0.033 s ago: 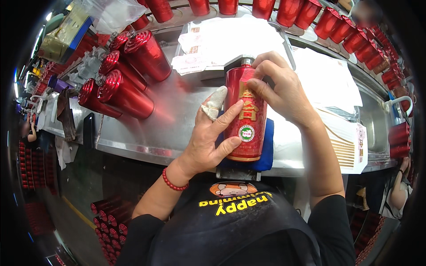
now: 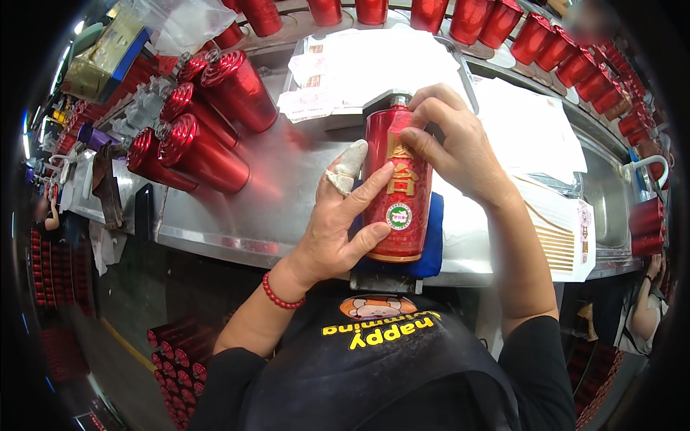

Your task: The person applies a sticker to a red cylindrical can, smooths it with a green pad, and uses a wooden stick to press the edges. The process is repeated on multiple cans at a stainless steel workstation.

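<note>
A red bottle (image 2: pixel 395 194) with gold lettering and a round green-and-white sticker (image 2: pixel 399 216) lies tilted in front of me on a blue cloth (image 2: pixel 433 248). My left hand (image 2: pixel 334 223) steadies its left side, thumb and one finger pressed against the front. A whitish cover wraps another finger of that hand, and a red bead bracelet circles the wrist. At the bottle's upper right, my right hand (image 2: pixel 453 140) has curled fingers, its thumb pinching at the top of the gold-lettered sticker (image 2: pixel 396 147). What lies behind those fingers is partly hidden.
Several red bottles (image 2: pixel 208 161) lie on the steel table (image 2: pixel 287 172) at left. White sheets (image 2: pixel 381 68) rest in a tray beyond, with gold-striped sheets (image 2: pixel 550 230) at right. Red bottles (image 2: pixel 532 37) line a curved conveyor at the back. A steel sink (image 2: pixel 604 194) stands far right.
</note>
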Motion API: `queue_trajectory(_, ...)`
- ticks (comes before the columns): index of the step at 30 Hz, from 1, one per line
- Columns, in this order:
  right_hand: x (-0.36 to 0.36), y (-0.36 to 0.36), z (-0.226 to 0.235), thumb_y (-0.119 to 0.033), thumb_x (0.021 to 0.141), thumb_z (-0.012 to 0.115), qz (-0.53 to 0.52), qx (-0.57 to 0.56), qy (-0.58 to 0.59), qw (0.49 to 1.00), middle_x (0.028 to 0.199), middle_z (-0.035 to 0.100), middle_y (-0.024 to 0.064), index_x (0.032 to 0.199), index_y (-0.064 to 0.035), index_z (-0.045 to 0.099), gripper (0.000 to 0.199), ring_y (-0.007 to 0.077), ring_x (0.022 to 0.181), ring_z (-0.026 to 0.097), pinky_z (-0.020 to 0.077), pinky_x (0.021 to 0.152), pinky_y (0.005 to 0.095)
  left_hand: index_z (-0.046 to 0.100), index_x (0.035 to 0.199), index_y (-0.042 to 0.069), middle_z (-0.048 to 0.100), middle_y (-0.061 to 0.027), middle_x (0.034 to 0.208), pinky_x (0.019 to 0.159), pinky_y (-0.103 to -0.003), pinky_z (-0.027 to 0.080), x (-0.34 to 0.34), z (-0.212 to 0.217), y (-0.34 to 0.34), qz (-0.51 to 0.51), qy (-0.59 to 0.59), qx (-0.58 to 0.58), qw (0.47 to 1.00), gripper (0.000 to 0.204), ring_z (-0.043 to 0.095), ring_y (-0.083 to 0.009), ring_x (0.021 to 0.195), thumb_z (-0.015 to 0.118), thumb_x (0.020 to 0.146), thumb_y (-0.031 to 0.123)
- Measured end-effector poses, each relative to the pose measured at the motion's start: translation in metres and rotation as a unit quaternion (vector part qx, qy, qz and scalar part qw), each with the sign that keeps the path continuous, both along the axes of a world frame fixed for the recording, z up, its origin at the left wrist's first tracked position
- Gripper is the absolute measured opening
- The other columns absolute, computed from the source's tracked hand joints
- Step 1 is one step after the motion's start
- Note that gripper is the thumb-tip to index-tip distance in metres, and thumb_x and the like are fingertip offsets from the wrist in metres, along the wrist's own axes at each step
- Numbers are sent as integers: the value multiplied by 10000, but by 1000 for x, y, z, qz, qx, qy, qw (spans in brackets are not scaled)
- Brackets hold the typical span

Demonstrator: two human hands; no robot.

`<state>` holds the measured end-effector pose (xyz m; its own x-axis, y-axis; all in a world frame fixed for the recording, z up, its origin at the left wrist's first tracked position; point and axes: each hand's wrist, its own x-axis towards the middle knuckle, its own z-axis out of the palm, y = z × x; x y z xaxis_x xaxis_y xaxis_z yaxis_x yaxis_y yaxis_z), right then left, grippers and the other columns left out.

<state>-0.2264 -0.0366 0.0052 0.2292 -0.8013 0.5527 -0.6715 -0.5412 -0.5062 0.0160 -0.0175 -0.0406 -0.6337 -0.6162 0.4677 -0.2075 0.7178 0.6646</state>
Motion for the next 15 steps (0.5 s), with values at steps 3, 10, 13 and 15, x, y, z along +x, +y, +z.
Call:
queue_trajectory(3,0,-1,1,-143,915,745,-1,-24,16,1000,1121,620,105,917,-10,602,195,232,988,663,579,790,339,511,1510,108,328,-270,1580,1202,-492,215,-1,0,1,6,12,-2,1000,689,323,-428,1435,653,950,483)
queue_trajectory(10,0,0,1,-139,901,759,-2,-19,2,1000,1113,621,114,907,-11,598,206,245,989,661,569,788,342,481,1519,57,264,-281,1622,1225,-475,195,1,1,2,-1,-27,-12,1000,750,266,-416,1507,676,943,496)
queue_trajectory(13,1,-1,1,-132,902,757,-3,-26,3,1000,1112,620,119,905,-12,595,202,256,994,660,563,806,349,475,1521,55,263,-282,1620,1225,-482,192,0,0,0,-1,-19,-12,1000,759,265,-420,1505,677,940,500)
queue_trajectory(15,1,0,0,-127,910,744,-5,-17,-3,1000,1113,618,122,906,-12,588,194,265,1003,658,558,827,356,476,1522,58,261,-286,1620,1226,-487,188,0,0,1,-2,-16,-8,1000,758,266,-426,1503,682,937,494)
